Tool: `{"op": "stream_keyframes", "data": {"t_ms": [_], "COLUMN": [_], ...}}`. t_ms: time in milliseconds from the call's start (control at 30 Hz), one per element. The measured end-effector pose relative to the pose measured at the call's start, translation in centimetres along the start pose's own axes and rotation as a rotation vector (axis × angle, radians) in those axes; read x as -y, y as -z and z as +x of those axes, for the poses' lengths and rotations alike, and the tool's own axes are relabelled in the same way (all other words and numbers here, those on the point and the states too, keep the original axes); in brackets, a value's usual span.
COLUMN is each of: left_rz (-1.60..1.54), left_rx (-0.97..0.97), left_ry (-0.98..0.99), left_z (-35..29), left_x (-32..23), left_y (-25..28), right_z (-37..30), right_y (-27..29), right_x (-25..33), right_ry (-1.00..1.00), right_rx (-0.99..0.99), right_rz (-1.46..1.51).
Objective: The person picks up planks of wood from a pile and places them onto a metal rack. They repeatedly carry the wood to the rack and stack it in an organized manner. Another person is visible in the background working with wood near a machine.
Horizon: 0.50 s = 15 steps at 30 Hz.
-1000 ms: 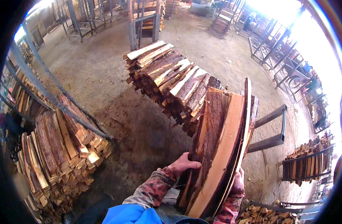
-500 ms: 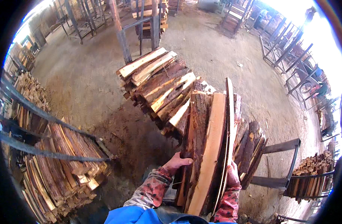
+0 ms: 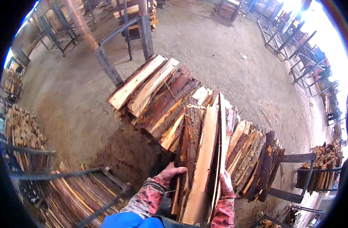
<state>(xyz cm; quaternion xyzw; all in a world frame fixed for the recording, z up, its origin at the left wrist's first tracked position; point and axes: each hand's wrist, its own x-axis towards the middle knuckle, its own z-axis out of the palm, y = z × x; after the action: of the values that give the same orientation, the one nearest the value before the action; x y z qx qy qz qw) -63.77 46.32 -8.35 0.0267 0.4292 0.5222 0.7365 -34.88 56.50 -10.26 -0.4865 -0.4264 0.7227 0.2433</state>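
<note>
Here, in the single head view, a bundle of rough wooden slabs [image 3: 204, 152] is seen carried upright against the person's chest, its long edges running away from the camera. The bundle is made of 3 or 4 offcuts, some with dark bark, 1 with a pale sawn face turned upward. It is clasped from both sides so that the loose pieces are pressed together and cannot slide apart.

The left hand [image 3: 170, 173] is laid on the bark-covered left flank of the bundle, fingers spread and curled over the edge, the thumb beside them. The right hand [image 3: 225, 181] is pressed flat against the right flank, fingers together and pointing forward; its fingertips are partly hidden by a thin board, so their exact grip cannot be told. Both forearms are covered by red patterned sleeves [image 3: 151, 195].

Just beyond and partly beneath the bundle, a long stack of similar slabs [image 3: 158, 95] is seen lying across a dark metal rack [image 3: 295, 157], bark and pale faces mixed. The bundle is held directly over the near end of that stack. Another pile of slabs in a rack [image 3: 71, 193] stands at the lower left, and a smaller one [image 3: 322, 159] at the far right. The ground is bare packed earth [image 3: 219, 49], with more empty metal frames [image 3: 295, 45] toward the bright upper right.
</note>
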Motion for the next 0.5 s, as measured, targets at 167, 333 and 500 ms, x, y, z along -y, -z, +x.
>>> {"op": "stream_keyframes", "data": {"t_ms": [167,333,500], "left_rz": [0.139,0.395,0.629], "left_rx": [0.008,0.004,-0.030], "left_ry": [-0.116,-0.228,-0.119], "left_z": [1.9,3.4,5.6], "left_x": [-9.8,-22.1,-31.8], "left_y": [7.2,10.8,13.4], "right_z": [7.5,15.0,21.1], "right_y": [-9.4,-18.9,-26.0], "right_x": [-0.5,0.3,0.8], "right_ry": [0.050,0.083,0.034], "right_rx": [0.043,-0.030,-0.001], "right_rz": [0.031,0.147,0.334]}}
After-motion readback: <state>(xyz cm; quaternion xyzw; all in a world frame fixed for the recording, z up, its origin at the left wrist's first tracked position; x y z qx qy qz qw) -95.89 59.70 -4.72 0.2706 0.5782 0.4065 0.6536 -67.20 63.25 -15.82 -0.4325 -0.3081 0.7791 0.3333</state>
